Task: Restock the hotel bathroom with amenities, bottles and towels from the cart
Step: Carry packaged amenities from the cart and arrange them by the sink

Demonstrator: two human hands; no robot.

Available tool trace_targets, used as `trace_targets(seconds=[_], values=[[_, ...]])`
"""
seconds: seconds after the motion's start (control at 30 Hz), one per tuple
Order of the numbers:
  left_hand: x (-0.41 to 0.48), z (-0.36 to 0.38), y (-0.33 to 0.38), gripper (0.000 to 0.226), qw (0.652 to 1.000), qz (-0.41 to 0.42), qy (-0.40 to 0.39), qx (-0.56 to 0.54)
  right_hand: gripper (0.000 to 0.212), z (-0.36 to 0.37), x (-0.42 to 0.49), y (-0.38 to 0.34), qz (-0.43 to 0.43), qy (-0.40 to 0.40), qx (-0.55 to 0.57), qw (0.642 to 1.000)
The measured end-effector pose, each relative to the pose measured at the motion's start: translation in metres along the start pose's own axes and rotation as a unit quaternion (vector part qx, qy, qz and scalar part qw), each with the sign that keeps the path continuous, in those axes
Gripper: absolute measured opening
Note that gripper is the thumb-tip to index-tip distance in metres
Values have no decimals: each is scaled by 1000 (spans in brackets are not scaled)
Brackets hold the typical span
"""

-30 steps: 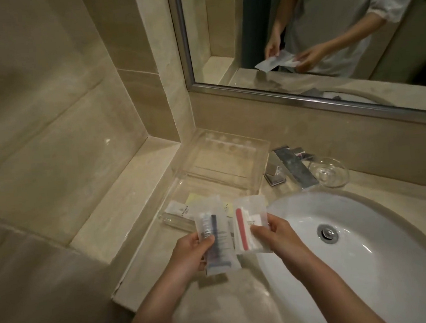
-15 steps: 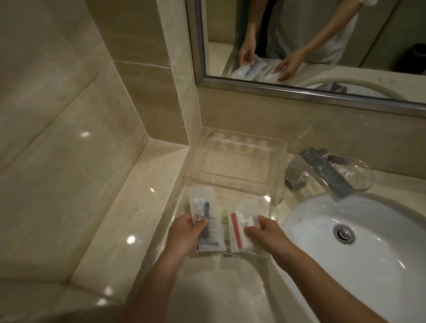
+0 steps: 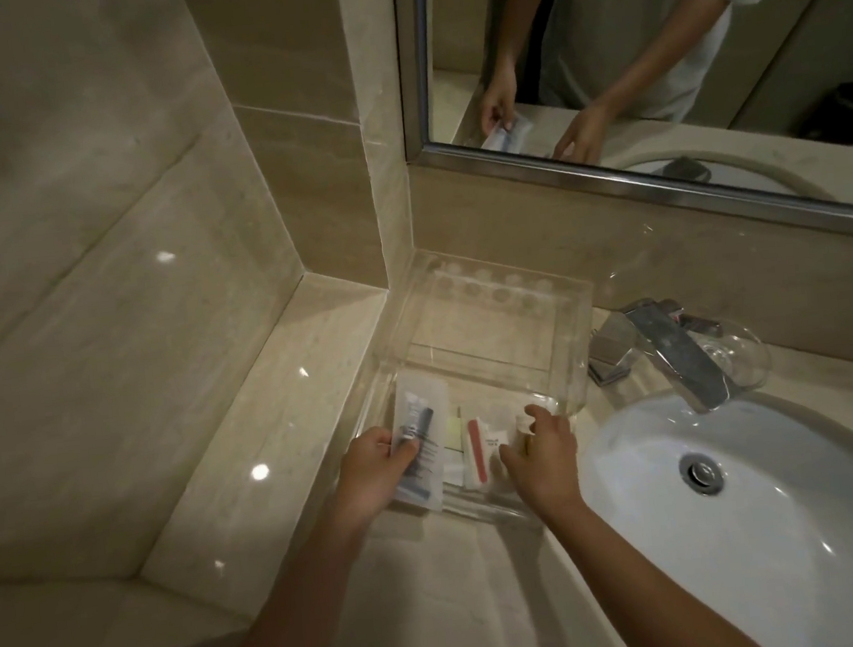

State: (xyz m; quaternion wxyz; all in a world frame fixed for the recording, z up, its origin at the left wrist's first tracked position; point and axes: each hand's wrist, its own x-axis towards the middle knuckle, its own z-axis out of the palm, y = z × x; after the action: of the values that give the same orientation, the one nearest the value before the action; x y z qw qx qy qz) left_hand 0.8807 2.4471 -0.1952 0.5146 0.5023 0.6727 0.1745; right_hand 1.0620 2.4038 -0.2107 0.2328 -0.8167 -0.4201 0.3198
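Since a second ago, both packets have been carried forward and lowered into the near section of the clear tray (image 3: 579, 356) at mid-frame. The packet with the dark tube (image 3: 419, 427) is gripped at its lower end by the left hand (image 3: 375, 469), thumb on top, and is laid along the tray's left wall. The packet with the red strip (image 3: 481, 452) lies just beside it, its right edge apparently pinched by the curled fingers of the right hand (image 3: 542, 460). Placement of these two amenities is judged nearly done, with only release left. Room is tight: tray walls all round, the stone ledge (image 3: 269, 440) at left, the basin (image 3: 743, 543) close at right. Withdrawal toward the lower frame, over bare tabletop (image 3: 465, 609), is open.
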Motion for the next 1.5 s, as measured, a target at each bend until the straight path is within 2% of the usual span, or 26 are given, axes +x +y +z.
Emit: trace_targets(seconds=[0.03, 0.1, 0.2, 0.3, 0.37, 0.5, 0.6, 0.7, 0.77, 0.87, 0.93, 1.0, 1.2, 1.37, 1.5], values=[[-1, 0, -1, 22, 1000, 5, 3, -9, 40, -1, -3, -4, -27, 8, 16, 999], [-3, 1, -3, 19, 999, 25, 12, -24, 16, -1, -8, -17, -67, -34, 85, 994], [-9, 5, -4, 10, 996, 83, 37, -20, 21, 5, -12, -38, -75, -147, 152, 975], [-16, 10, -5, 24, 987, 152, 49, -11, 24, 11, -11, -53, -33, -217, 252, 942], [-19, 11, -6, 20, 982, 188, 32, -12, 24, 11, -9, -57, -12, -216, 302, 929], [-24, 11, -10, 20, 974, 225, -7, -6, 9, 9, -8, -56, -4, -180, 283, 942], [-25, 9, -13, 20, 976, 215, 16, -35, 13, 6, -6, -52, 19, -190, 291, 937], [-21, 7, -13, 26, 984, 161, 40, -65, 17, 3, -5, -46, 41, -215, 295, 930], [-19, 6, -11, 31, 988, 115, 6, -107, 17, 2, -3, -43, 36, -234, 302, 923], [-18, 4, -9, 26, 980, 71, -55, -176, 16, 2, 0, -41, 19, -235, 307, 922], [-17, 5, -9, 29, 978, 52, -69, -189, 14, 4, 1, -40, 9, -225, 302, 926], [-15, 6, -10, 28, 979, 41, -66, -187, 23, 8, 1, -39, 16, -210, 290, 934], [-6, 6, -15, 39, 994, 52, 18, -100, 60, 24, -2, -34, 46, -169, 281, 943], [5, 9, -11, 38, 990, 109, 64, 59, 44, 35, 0, -39, 37, -165, 235, 957], [14, 10, -5, 41, 983, 124, 54, 127, 42, 39, 6, -44, 32, -173, 207, 962]])
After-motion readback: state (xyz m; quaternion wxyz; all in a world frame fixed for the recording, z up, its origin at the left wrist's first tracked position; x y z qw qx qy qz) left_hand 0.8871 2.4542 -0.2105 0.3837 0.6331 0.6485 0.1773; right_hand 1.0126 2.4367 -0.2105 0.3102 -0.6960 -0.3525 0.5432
